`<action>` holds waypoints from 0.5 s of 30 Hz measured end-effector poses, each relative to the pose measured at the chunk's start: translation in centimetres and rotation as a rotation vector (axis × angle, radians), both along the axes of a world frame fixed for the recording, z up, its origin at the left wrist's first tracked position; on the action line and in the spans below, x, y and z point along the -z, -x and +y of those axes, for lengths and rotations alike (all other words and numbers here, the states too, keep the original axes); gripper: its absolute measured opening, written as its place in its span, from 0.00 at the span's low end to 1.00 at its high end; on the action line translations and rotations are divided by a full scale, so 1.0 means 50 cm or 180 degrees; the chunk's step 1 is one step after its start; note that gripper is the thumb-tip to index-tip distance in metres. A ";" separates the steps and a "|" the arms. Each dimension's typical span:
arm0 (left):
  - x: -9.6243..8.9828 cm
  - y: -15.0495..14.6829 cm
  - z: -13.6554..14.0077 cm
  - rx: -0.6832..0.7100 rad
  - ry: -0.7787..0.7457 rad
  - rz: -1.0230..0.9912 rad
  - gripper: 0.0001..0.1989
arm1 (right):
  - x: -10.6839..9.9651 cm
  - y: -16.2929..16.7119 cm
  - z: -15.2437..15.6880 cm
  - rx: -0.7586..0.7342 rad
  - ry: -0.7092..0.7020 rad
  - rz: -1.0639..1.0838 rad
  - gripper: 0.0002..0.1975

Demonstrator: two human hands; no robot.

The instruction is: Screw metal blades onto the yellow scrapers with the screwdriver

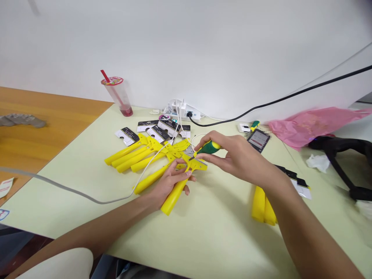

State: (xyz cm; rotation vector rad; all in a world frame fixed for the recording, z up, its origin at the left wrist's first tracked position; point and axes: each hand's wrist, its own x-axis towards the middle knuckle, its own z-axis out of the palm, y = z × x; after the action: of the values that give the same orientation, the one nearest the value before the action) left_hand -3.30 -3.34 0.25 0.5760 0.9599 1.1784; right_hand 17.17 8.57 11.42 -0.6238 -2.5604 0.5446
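My left hand (167,182) is closed around a yellow scraper (174,197), its handle slanting toward me and its wide head pointing away. In my right hand (234,154) is a screwdriver (210,147) with a green and yellow handle. Its tip is at the scraper's head, seemingly touching near a screw there. Just left of my left hand lie several more yellow scrapers (135,157), heads bunched together. Black-and-white cards (127,135) are spread behind them.
A power strip (196,115) with plugs and cables stands against the wall. A thin cable (109,201) crosses the table on the left. Further out are a drink cup (120,97), a phone (258,140), a pink bag (314,124), and yellow handles (258,207) partly behind my right forearm.
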 end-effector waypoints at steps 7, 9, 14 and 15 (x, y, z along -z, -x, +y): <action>-0.007 -0.002 -0.004 0.0005 -0.0242 0.0154 0.32 | 0.011 -0.007 0.015 0.0430 -0.0754 0.0044 0.32; -0.009 0.000 -0.005 0.0000 -0.0311 0.0223 0.31 | 0.008 -0.007 0.013 0.0489 -0.0967 0.0005 0.35; -0.010 0.001 -0.005 -0.0098 -0.0543 0.0435 0.31 | -0.001 -0.001 0.001 0.0709 -0.1345 0.0048 0.40; -0.009 -0.001 -0.005 -0.0140 -0.0606 0.0501 0.30 | -0.003 0.001 -0.001 0.0756 -0.1388 0.0070 0.41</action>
State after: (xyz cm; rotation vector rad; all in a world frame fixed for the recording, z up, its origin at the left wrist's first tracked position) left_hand -3.26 -3.61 0.70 0.8130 1.0034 1.2866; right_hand 17.14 8.50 11.57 -0.7375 -2.4240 -0.0868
